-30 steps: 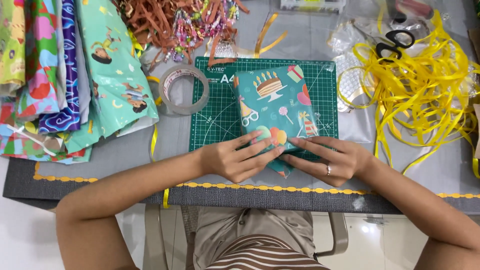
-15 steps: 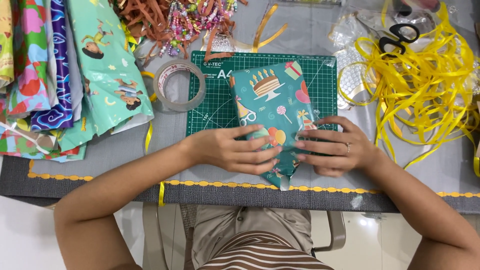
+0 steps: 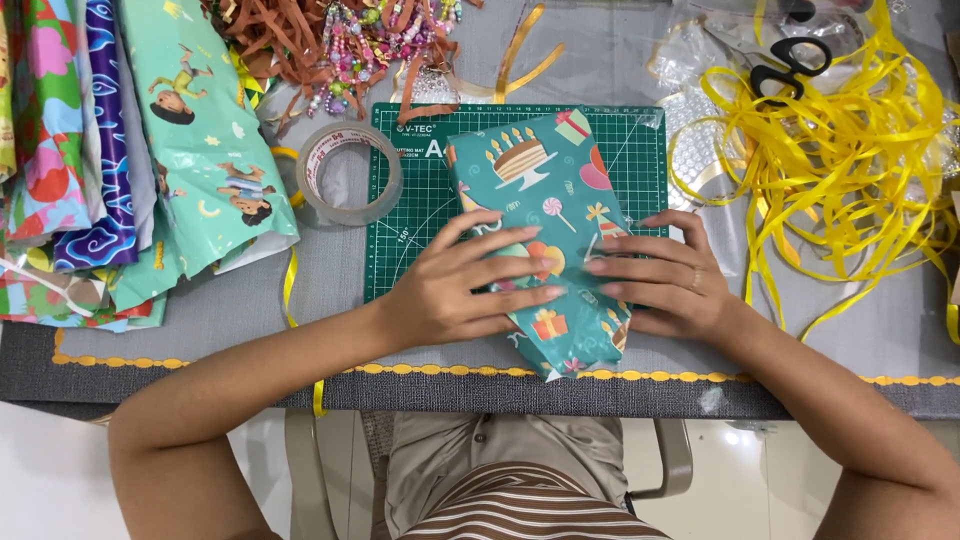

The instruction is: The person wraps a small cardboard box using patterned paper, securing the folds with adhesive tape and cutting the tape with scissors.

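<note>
Both hands slid up wrapped parcel; left hand, right hand flat, fingers spread, pressing teal paper onto cutting mat.

The wrapped parcel lies on the cutting mat, tape roll to its left, ribbon right.

Single head-worn view, looking steeply down over the table from the seated person's side; table edge at 6 o'clock, far clutter at 12; close range, forearms and lap in frame; no second view to share ground.
</note>
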